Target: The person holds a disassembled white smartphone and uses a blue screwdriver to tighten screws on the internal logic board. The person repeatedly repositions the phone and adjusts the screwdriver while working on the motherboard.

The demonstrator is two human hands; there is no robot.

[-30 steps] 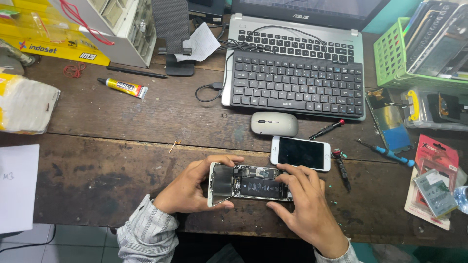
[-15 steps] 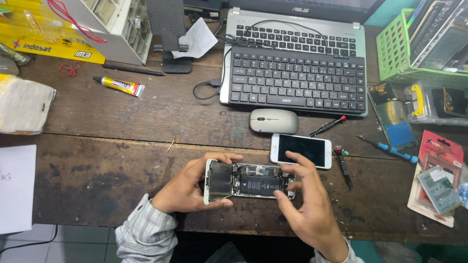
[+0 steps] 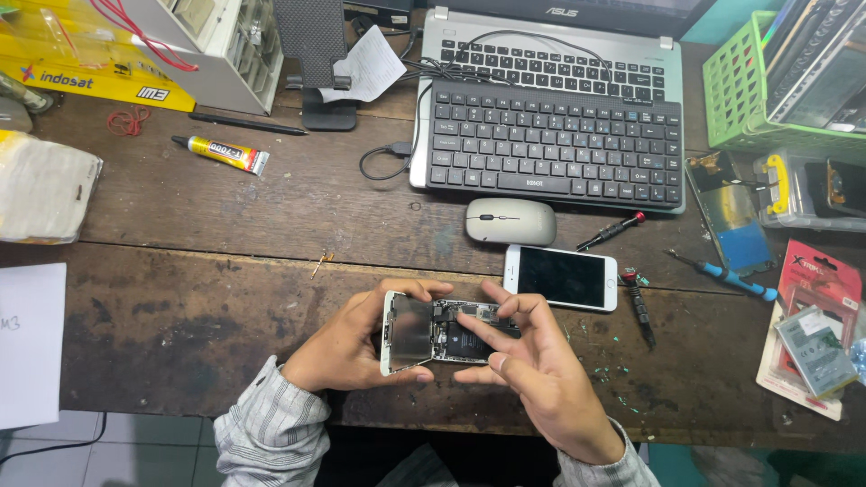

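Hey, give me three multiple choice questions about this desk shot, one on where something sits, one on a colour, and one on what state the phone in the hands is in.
1. Where is the mouse?
A. in front of the black keyboard
B. inside the green basket
C. on the white paper

2. What colour is the glue tube?
A. blue
B. yellow
C. pink

3. The opened phone, held by the left hand and right hand, is:
A. wrapped
B. closed
C. open, insides showing

Answers: 1 A, it lies just below the keyboard; 2 B, yellow body; 3 C, parts are exposed.
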